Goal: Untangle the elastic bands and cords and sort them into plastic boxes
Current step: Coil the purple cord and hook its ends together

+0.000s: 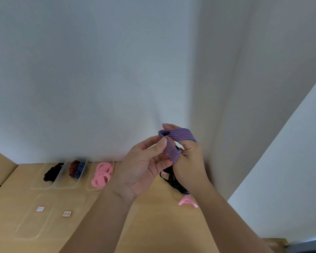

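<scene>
**Two hands hold one striped band up high**

I see two hands up above the table [153, 225]. The striped band [178, 135], blue and red, is between them. It goes like a loop round the fingers [167, 126] of the right hand [190, 161]. One part runs across the top of those fingers. Another part folds down in front of them. The right hand's fingers are bent, with the band wrapped on them. The left hand [142, 168] pinches the lower part of the band with its thumb [161, 143] and a finger. So both hands hold the same band, and their fingertips are very close.

Under the right hand's fingers, down on the table, lies a black tangle [172, 181] of cords. A pink band [187, 201] lies just beside the tangle, closer to me.

Well off to the left of the left hand's fingers stand three clear boxes in a row. The left box [41, 185] has black cords [53, 172] in it. The middle box [66, 183] has a red band [73, 168] and a blue band [80, 169]. The right box [91, 167] has pink bands [102, 175]. Closer to me than those boxes lies a flat clear tray [31, 227] with two small stickers [40, 209] on it. Behind the fingers is a white wall [98, 70].
</scene>
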`<state>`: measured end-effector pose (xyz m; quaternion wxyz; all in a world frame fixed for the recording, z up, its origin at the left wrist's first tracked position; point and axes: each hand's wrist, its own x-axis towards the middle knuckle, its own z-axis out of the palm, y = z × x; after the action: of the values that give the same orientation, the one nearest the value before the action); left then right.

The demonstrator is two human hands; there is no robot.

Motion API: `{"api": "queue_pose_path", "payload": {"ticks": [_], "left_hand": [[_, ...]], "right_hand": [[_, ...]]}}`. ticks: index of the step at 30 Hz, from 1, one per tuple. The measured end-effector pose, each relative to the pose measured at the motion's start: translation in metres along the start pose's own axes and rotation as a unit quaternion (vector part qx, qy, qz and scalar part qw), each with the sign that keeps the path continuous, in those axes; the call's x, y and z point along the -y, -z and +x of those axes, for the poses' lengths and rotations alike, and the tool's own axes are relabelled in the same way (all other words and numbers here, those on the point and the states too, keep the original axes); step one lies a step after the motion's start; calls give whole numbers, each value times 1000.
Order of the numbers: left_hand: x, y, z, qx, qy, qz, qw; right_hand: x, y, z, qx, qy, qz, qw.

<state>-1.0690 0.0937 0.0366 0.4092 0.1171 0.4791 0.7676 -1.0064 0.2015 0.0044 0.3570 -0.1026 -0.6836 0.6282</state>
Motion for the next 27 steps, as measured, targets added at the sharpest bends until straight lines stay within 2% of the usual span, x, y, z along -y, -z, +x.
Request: {"api": "queue_pose_path", "payload": {"ticks": [3,6,8,11,13,14,16,21,24,27], "left_hand": [[-2,-3,0,-9,-17,-26,999],[-5,-6,1,-27,-32,-49,998],[-8,-5,3,-37,-53,-35,997],[-14,-2,3,-64,-102,27,992],[-21,-1,3,-69,-132,69,986],[-25,0,2,-65,-143,88,984],[-32,-1,0,-59,-158,133,977],[-48,-4,-5,-32,-204,325,923],[-59,-6,-8,-5,-226,385,895],[-66,-8,-9,25,-253,420,871]], "right_hand": [[5,4,-3,50,-39,55,996],[12,9,-7,77,-68,147,984],[14,12,-11,77,-63,167,981],[12,17,-17,11,-28,53,998],[12,22,-18,-24,38,-57,997],[13,23,-17,-26,64,-86,994],[19,21,-11,-6,64,-79,995],[24,15,-3,63,18,-40,997],[31,18,3,102,23,-56,993],[36,21,8,140,8,3,990]]}}
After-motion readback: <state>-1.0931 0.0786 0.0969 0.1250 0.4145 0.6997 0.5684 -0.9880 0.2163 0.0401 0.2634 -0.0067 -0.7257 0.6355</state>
